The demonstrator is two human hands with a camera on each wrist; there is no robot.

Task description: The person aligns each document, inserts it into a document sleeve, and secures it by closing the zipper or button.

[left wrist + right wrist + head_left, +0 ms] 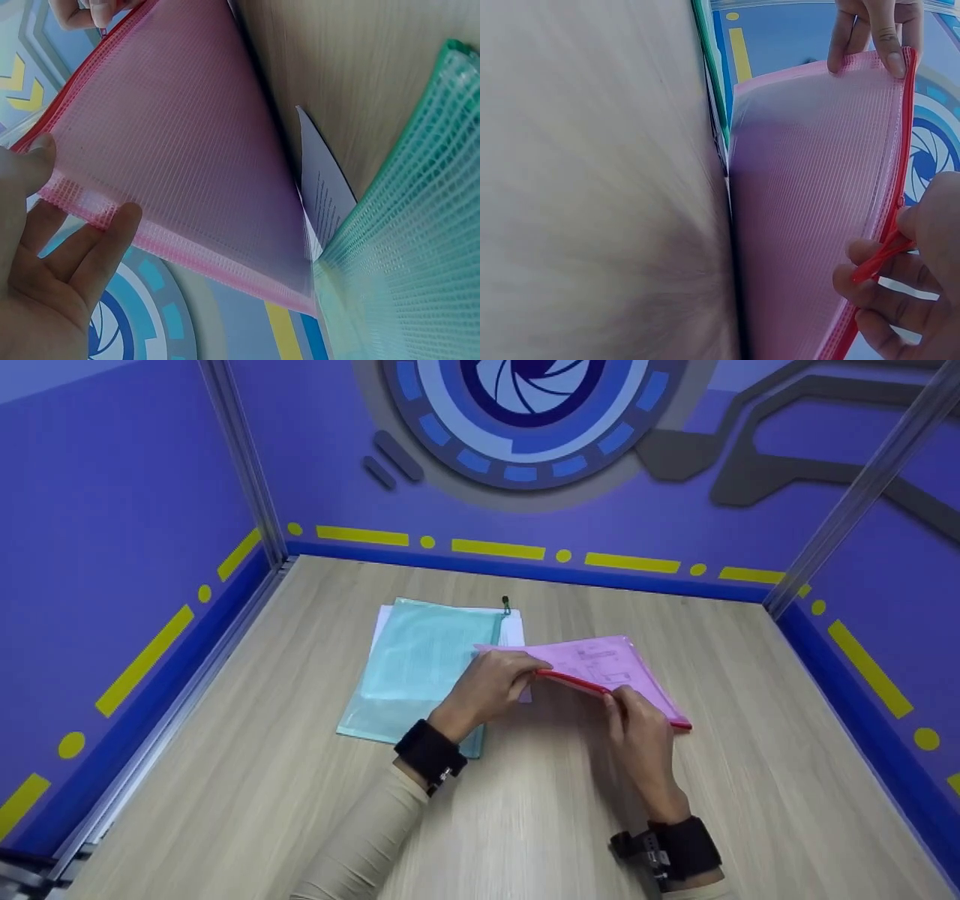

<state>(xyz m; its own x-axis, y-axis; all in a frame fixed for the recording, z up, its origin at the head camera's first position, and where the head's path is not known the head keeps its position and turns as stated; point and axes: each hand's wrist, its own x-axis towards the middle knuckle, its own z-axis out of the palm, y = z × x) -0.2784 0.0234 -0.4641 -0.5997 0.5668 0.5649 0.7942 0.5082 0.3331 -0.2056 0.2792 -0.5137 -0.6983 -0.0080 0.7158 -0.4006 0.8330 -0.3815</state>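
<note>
A pink mesh zipper pouch [600, 660] is lifted along its red zipper edge [909, 112], and a printed sheet shows through it. My left hand [491, 686] pinches the pouch at one end of this edge, thumb on one face and fingers on the other. Further right along the zipper, my right hand [643, 739] holds the red zipper pull [885, 256] between thumb and fingers. Beneath and beyond my left hand lies a teal mesh zipper pouch [427, 652]. White printed paper [327, 180] sticks out from under the teal pouch.
Both pouches are on a light wood table [247, 780]. Blue-purple panels [135, 510] with yellow marks stand along its left, back and right sides. The teal pouch's dark green zipper pull [506, 604] points toward the back panel.
</note>
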